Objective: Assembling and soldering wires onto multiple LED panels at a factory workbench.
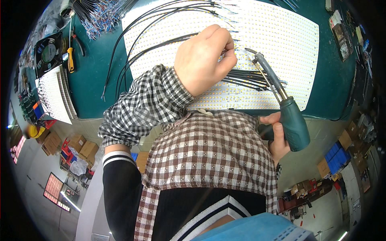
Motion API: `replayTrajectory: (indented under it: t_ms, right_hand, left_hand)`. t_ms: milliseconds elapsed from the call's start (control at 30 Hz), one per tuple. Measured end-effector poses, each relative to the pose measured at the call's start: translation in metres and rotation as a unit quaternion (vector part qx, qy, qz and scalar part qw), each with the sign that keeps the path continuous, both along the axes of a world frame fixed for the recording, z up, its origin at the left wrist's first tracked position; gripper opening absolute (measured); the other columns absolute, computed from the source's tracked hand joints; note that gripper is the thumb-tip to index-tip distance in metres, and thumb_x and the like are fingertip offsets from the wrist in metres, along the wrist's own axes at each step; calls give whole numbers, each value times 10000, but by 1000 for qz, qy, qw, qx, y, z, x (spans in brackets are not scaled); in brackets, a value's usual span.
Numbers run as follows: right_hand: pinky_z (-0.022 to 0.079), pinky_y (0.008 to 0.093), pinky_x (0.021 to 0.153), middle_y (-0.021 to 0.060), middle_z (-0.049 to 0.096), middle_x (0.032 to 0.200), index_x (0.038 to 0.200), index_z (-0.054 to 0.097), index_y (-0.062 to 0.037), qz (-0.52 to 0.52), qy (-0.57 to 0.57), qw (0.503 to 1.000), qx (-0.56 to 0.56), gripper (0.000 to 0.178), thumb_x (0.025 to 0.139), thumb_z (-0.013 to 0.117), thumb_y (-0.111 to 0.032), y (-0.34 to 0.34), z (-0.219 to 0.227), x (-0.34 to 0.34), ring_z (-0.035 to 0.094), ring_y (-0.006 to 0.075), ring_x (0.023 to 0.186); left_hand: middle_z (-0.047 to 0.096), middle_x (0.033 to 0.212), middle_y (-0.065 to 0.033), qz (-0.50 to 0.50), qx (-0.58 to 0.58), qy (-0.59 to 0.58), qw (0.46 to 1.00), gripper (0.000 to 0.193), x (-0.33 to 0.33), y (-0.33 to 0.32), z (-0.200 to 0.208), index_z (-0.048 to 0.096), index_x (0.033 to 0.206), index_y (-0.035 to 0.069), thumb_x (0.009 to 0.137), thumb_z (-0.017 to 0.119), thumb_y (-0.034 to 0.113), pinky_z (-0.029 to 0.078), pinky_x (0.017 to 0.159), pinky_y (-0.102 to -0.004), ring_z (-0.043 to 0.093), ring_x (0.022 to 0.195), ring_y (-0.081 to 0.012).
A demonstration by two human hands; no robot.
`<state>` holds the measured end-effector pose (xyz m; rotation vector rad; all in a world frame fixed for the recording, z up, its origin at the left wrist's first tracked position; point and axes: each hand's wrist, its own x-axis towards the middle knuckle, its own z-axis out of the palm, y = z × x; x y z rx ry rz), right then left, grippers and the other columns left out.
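My left hand (205, 58), below a checked sleeve cover, rests over a large white LED panel (293, 40) with rows of small yellow chips. Its fingers are curled into a pinch; whatever they hold is hidden. Black cables (161, 45) with thin stripped wire ends run across the panel and pass beneath this hand. A bundle of black cables (245, 78) lies just below its fingertips. My right hand (277, 138) is closed around the green handle of a soldering gun (295, 124). The soldering gun's bent tip points up-left, close to the left fingers, above the panel.
The panel lies on a green table (90, 96). To the left are a yellow-handled screwdriver (71, 60), pliers (79, 43), a black fan (49, 52) and stacked white panels (56, 94). A heap of wires (100, 18) lies at the far left. Cardboard boxes (86, 150) stand on the floor.
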<state>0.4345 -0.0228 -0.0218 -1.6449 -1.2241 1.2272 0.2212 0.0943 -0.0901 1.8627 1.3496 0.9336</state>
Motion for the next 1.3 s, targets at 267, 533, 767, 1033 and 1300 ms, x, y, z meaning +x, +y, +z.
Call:
replayTrajectory:
  t_ms: [267,533,767,1033,1300]
  right_hand:
    - [545,360,686,166,635,818,971,572,95,-68,40,997,25,211,843,601,-70,-6,-9,3,626,232,738]
    - [566,365,636,200,605,831,971,547,124,-94,73,989,87,245,848,585,-84,-6,-12,8,629,258,690]
    - [541,335,658,171,571,914,1056,500,68,-129,28,989,67,407,925,507,-318,-6,-7,19,617,253,785]
    - [579,298,608,154,578,915,1215,427,90,-174,56,964,192,471,934,492,-282,-6,-12,33,627,259,795]
    - [580,281,579,149,587,900,1226,422,91,-167,88,960,207,481,935,493,-285,-11,-15,35,637,250,789]
  left_hand:
    - [544,733,-95,-5,-2,3,1000,102,0,0,0,537,761,54,723,629,76,463,534,-369,569,610,-290]
    - [550,753,-102,-11,-4,11,1000,107,0,-1,1,538,767,55,727,632,87,464,550,-374,569,633,-294]
    - [553,799,-95,-34,160,85,983,130,-3,-17,21,564,810,45,742,670,75,461,633,-364,560,735,-290]
    - [540,784,-102,-134,31,79,987,129,0,-28,18,565,825,45,745,663,67,458,615,-373,548,707,-301]
    - [535,788,-115,-219,-69,31,973,98,-3,-36,20,548,820,42,776,630,68,454,641,-361,551,746,-305]
